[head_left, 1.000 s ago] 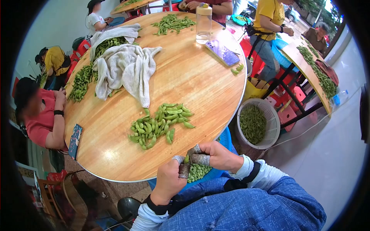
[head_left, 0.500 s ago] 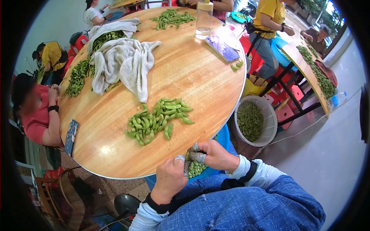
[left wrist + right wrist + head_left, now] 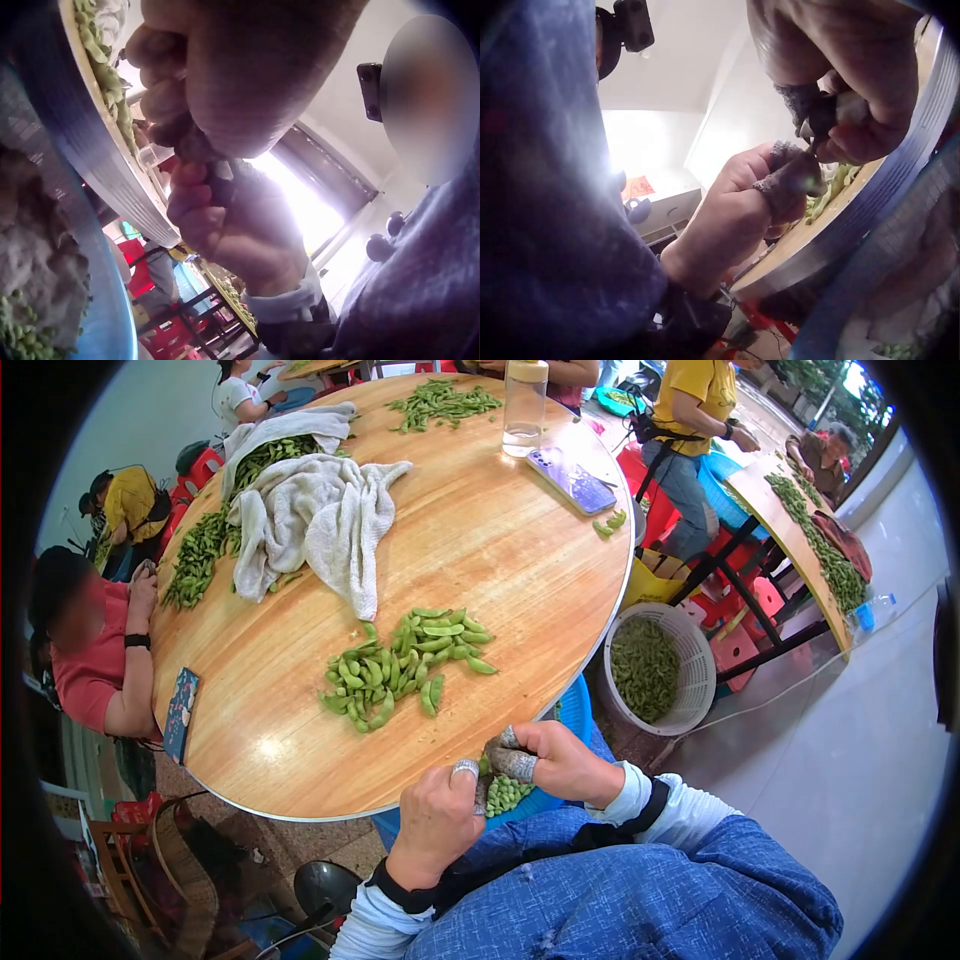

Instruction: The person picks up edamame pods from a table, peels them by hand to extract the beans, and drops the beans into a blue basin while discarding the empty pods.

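Note:
Over a blue basin [image 3: 574, 712] of shelled green beans [image 3: 508, 794], my left hand [image 3: 437, 822] and right hand [image 3: 568, 762] meet fingertip to fingertip. Between them they pinch a green edamame pod [image 3: 485, 766], mostly hidden by the fingers. Grey wraps [image 3: 516, 764] cover some fingers and thumbs on both hands. In the left wrist view the right hand [image 3: 251, 225] sits close against the left. The right wrist view shows the left hand [image 3: 731, 206] with curled fingers. A pile of edamame pods [image 3: 400, 665] lies on the round wooden table [image 3: 500, 560] beyond the hands.
White towels [image 3: 310, 520] partly cover more pods at the table's far left. A bottle [image 3: 523, 410], a purple phone [image 3: 572, 480] and a dark patterned phone-like object [image 3: 180, 715] lie around the edge. A white basket [image 3: 690, 680] of pods stands right. Other people sit or stand around.
Both hands stay together over the basin, with small finger shifts around the pod. The head view has moved slightly, so the table appears a little further up and left.

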{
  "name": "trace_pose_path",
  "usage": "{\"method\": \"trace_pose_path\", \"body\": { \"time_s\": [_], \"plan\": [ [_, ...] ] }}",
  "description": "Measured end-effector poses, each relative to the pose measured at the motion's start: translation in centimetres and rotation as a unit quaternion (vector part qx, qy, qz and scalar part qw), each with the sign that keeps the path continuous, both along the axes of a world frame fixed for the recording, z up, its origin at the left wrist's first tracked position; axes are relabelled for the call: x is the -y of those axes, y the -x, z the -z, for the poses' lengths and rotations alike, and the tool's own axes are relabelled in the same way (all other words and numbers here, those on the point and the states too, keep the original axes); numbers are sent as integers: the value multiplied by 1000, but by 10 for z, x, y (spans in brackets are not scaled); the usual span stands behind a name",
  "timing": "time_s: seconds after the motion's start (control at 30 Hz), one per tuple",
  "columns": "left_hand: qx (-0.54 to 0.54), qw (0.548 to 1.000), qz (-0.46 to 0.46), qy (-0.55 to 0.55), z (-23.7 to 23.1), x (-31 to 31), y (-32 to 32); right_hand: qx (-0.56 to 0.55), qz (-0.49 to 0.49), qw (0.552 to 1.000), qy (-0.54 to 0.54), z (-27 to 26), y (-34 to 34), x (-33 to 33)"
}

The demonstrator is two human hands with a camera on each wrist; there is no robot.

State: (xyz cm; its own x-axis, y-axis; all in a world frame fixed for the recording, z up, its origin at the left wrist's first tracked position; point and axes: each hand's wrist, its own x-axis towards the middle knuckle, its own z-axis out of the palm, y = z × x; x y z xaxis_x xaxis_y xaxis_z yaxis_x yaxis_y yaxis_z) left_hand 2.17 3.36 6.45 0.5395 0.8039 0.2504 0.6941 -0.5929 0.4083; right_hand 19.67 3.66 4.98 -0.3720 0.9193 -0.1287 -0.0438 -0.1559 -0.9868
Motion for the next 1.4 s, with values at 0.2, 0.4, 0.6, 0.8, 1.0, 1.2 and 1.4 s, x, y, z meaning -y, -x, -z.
{"method": "trace_pose_path", "body": {
  "time_s": [0.2, 0.4, 0.6, 0.8, 1.0, 1.2, 1.4],
  "plan": [
    [-16, 1000, 12, 4, 1, 0, 1, 35, 4, 999, -9, 4, 0, 1],
    [7, 1000, 20, 14, 9, 0, 2, 72, 4, 997, -15, 12, 1, 0],
    [93, 995, 9, 45, 9, -3, 3, -87, -32, 987, 131, 3, -4, 0],
    [87, 994, 39, 53, 16, -5, 8, -68, -60, 987, 136, 2, -6, -4],
    [220, 951, -22, 218, 22, 3, 6, -63, -25, 995, 73, 14, 1, -1],
    [405, 741, -36, 535, 21, 0, 18, -75, -35, 995, 57, 8, 3, -1],
    [419, 738, -74, 523, 8, -1, 11, -48, -46, 997, 38, 16, 1, 0]
  ]
}}
